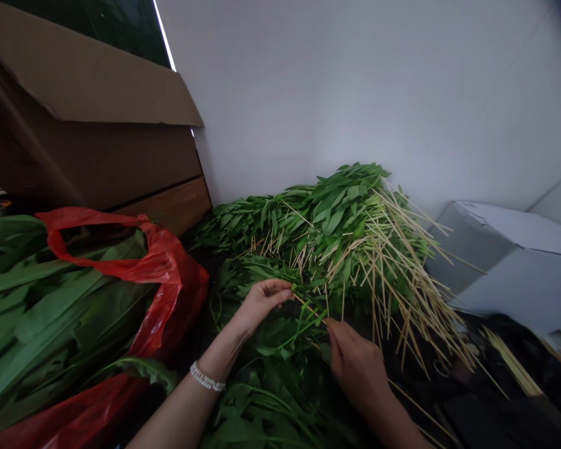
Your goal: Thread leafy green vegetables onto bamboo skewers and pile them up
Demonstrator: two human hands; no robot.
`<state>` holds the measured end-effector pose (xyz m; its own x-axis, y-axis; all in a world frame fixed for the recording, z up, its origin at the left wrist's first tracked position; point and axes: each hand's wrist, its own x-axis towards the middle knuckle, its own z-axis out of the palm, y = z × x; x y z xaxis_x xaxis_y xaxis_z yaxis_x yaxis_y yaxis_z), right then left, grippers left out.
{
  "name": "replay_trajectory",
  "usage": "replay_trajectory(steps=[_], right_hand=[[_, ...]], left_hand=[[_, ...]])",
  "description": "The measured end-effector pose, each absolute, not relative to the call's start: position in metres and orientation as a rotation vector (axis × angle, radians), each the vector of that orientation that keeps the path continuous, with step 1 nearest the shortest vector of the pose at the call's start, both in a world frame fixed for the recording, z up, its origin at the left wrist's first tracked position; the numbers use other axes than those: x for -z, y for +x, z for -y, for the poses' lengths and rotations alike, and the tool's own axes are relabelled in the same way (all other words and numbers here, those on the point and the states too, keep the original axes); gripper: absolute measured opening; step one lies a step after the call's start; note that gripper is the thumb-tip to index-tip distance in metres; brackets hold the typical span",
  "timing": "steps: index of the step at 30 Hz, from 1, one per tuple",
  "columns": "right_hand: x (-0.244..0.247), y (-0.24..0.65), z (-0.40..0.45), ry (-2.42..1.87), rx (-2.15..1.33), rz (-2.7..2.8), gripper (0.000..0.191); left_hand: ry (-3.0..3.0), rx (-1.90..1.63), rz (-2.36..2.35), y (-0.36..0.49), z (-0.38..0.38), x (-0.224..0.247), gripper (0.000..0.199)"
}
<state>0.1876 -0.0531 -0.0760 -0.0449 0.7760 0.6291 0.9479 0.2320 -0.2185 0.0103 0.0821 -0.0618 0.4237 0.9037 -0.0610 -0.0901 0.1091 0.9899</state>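
Observation:
My left hand [266, 302], with a beaded bracelet on the wrist, pinches the green tip of a leafy stem. From there a thin wooden skewer [305, 303] slants down to my right hand [358, 362], whose closed fingers grip its other end. Loose leafy greens [280, 349] lie under and between the hands. Behind them rises a heap of greens [331, 206], with many pale skewers [402, 268] sticking out toward the right. Where stem and skewer meet is partly hidden by the left fingertips.
On the left, a red plastic bag [171, 280] holds long broad leaves [51, 312]. A cardboard box [98, 87] stands behind it. A white box [518, 274] is at the right, near a bundle of skewers [512, 362]. A pale wall [355, 81] closes off the back.

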Motion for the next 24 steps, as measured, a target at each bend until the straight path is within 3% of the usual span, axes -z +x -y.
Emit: replay_trajectory(steps=[17, 24], right_hand=[[0.08, 0.187, 0.051, -1.551, 0.346, 1.864, 0.029], [0.057, 0.205, 0.062, -1.409, 0.56, 1.717, 0.022]], left_hand=[[1.316, -0.782, -0.748, 0.021, -0.073, 0.068, 0.027], [1.341, -0.891, -0.82, 0.012, -0.083, 0.062, 0.042]])
